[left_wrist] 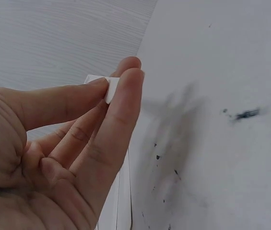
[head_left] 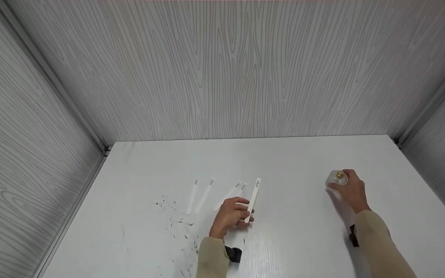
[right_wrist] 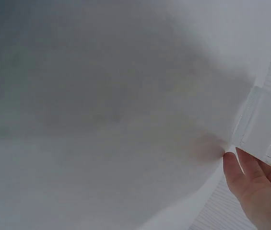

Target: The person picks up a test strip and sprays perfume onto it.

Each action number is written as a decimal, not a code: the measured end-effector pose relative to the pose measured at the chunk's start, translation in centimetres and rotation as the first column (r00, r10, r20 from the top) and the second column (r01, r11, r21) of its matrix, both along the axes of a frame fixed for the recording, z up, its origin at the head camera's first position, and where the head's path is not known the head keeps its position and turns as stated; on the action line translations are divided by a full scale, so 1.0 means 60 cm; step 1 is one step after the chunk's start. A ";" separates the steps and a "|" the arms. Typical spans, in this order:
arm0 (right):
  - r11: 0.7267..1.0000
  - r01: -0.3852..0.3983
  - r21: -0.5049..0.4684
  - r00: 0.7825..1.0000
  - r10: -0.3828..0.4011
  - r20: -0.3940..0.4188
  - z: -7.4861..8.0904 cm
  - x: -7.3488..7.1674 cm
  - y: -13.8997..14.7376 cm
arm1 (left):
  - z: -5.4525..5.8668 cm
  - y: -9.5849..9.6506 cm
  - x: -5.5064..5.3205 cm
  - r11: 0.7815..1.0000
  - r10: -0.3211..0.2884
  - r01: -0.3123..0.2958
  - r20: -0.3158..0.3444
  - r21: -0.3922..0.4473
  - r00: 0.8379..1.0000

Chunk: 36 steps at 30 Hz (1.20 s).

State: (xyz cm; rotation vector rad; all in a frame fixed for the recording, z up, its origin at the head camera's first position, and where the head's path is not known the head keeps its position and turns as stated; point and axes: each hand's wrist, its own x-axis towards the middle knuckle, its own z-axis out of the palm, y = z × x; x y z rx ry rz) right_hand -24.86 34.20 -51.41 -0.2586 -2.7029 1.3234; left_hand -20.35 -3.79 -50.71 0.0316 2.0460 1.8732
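My left hand (head_left: 228,215) pinches a white paper test strip (head_left: 254,196) by its lower end, thumb against fingers. The strip tilts up and away, with dark printing near its far tip. In the left wrist view the strip (left_wrist: 112,90) shows end-on between thumb and fingertips. Over to the right, my right hand (head_left: 355,192) grips a clear glass perfume bottle (head_left: 331,178) with a gold top (head_left: 340,175). The right wrist view shows the bottle (right_wrist: 260,125) at the right edge, with fingers along its side and its top cut off.
More printed white strips (head_left: 192,196) lie on the white table (head_left: 284,162) left of the left hand, two of them partly behind it. Dark marks (head_left: 180,223) speckle the tabletop nearby. Wood-grain panels (head_left: 222,69) enclose the table at the back and both sides.
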 end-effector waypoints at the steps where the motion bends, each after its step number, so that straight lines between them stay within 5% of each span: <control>1: 1.000 -0.004 -0.003 1.000 0.004 -0.001 0.000 0.000 0.001 | 0.000 0.000 0.000 1.000 0.001 -0.001 0.001 0.004 1.000; 8: 0.989 -0.084 -0.119 0.996 0.088 0.030 0.009 0.002 0.008 | 0.000 0.002 0.001 1.000 0.017 -0.017 0.007 -0.009 1.000; 16: 0.910 -0.147 -0.387 0.975 0.201 0.100 0.024 0.006 0.022 | -0.001 0.006 0.001 1.000 0.011 -0.011 0.001 -0.003 1.000; 25: 0.932 -0.129 -0.338 0.984 0.164 0.076 0.015 0.015 0.024 | 0.000 0.008 0.001 1.000 0.000 0.000 0.004 -0.006 1.000; 31: 0.829 -0.198 -0.523 0.975 0.219 -0.021 0.012 0.023 0.024 | -0.002 0.008 0.001 1.000 -0.006 0.006 0.006 0.010 1.000; 36: 0.883 -0.154 -0.443 0.975 0.208 0.076 0.017 0.020 0.017 | -0.001 0.010 0.000 1.000 -0.002 0.001 0.011 0.005 1.000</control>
